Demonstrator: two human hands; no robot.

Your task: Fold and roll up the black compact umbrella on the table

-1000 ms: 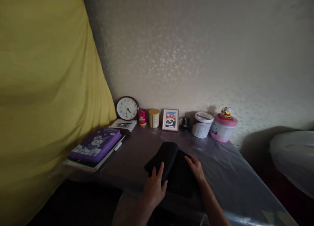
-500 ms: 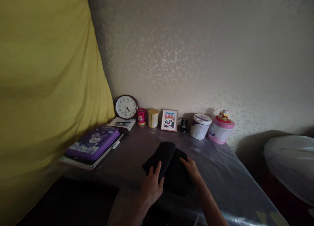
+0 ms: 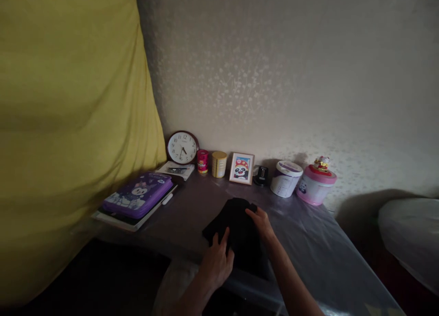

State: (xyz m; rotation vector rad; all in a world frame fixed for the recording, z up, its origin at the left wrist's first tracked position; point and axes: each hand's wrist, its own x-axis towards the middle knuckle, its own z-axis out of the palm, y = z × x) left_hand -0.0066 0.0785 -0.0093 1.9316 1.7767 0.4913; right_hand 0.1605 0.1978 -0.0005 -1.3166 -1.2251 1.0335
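One left hand (image 3: 216, 263) lay loosely spread on black cloth (image 3: 236, 217), apparently to steady it; the right hand (image 3: 262, 222) pinched its edge.

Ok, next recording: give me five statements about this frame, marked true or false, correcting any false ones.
1. The left hand and right hand both touch the black cloth. True.
2. The purple case lies right of the black cloth. False: the purple case lies to its left.
3. A figurine sits on the pink-lidded tub. True.
4. The clock stands beside the pink-lidded tub. False: the clock is beside the red can.
5. The picture frame is upright. True.
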